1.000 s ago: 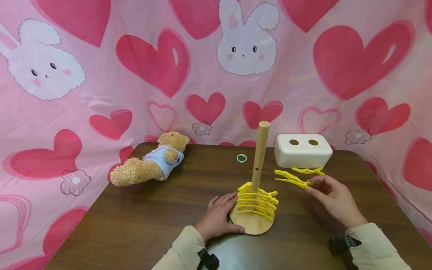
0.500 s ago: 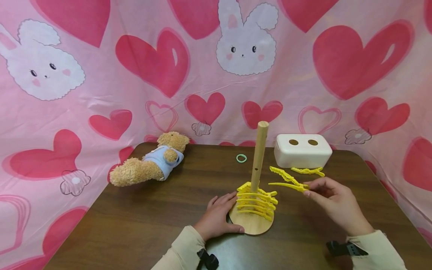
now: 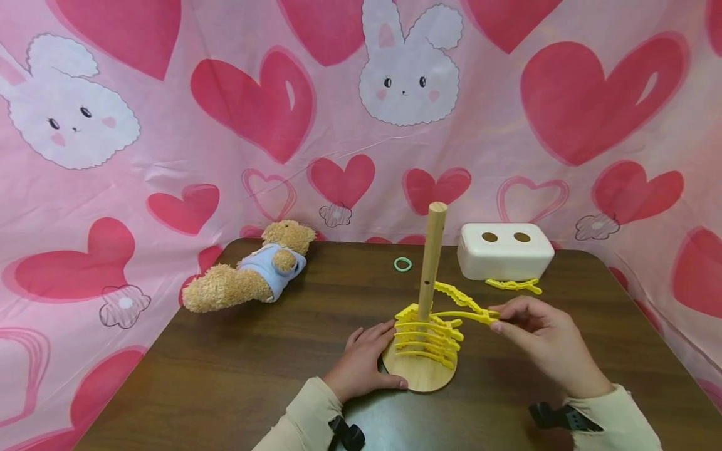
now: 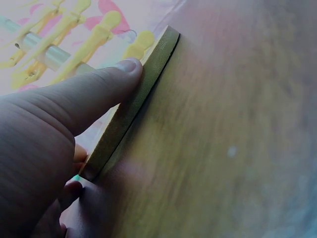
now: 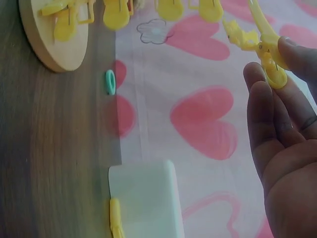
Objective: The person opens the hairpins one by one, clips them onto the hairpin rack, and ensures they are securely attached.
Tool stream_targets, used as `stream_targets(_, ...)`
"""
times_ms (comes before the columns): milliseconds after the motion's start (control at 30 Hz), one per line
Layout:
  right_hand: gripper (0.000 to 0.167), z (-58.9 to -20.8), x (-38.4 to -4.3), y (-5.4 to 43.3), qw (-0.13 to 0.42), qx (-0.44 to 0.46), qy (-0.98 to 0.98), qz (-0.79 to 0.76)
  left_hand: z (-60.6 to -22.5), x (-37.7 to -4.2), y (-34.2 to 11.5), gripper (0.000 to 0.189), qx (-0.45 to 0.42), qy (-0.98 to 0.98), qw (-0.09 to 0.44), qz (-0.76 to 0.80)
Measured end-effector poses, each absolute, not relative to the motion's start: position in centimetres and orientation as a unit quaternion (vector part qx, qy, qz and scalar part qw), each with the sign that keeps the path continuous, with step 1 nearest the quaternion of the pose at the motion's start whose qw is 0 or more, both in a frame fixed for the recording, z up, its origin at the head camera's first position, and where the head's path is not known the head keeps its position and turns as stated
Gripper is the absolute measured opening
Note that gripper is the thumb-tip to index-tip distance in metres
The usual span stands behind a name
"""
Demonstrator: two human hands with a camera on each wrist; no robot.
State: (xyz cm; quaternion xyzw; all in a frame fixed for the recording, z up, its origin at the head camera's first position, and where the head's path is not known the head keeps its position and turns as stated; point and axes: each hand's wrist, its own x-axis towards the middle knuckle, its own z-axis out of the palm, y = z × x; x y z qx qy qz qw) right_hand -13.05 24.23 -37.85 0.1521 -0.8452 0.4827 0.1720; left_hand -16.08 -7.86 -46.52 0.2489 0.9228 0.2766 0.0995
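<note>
A round wooden stand (image 3: 424, 379) with an upright post (image 3: 433, 250) stands on the table. Several yellow hair clips (image 3: 429, 341) are clamped one above another on the low part of the post. My left hand (image 3: 366, 366) grips the base at its left rim; its thumb (image 4: 106, 84) lies on the rim in the left wrist view. Between thumb and fingers, my right hand (image 3: 544, 338) pinches the tail of another yellow hair clip (image 3: 465, 307). That clip's two arms are spread, their tips at the post's right side above the stacked clips. Contact with the post is unclear.
One more yellow hair clip (image 3: 513, 285) lies before a white box (image 3: 506, 255) with two round holes. A green ring (image 3: 403, 264) lies behind the post. A teddy bear (image 3: 265, 269) in blue lies at the left. Pink printed cloth (image 3: 338, 125) hangs behind the table (image 3: 225, 369).
My right hand has moved left with the yellow hair clip, bringing it from the table's right side to the post. The clip's arms have spread wider. My left hand has stayed on the base.
</note>
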Motion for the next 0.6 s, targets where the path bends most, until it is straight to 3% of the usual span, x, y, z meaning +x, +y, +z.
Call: stream_targets(600, 0.019, -37.1, -13.3, 21.4, 0.122, 0.17, -0.843, 0.496, -46.2, -16.0, -7.8, 0.1, 0.249, 0.922, 0.099, 0.278)
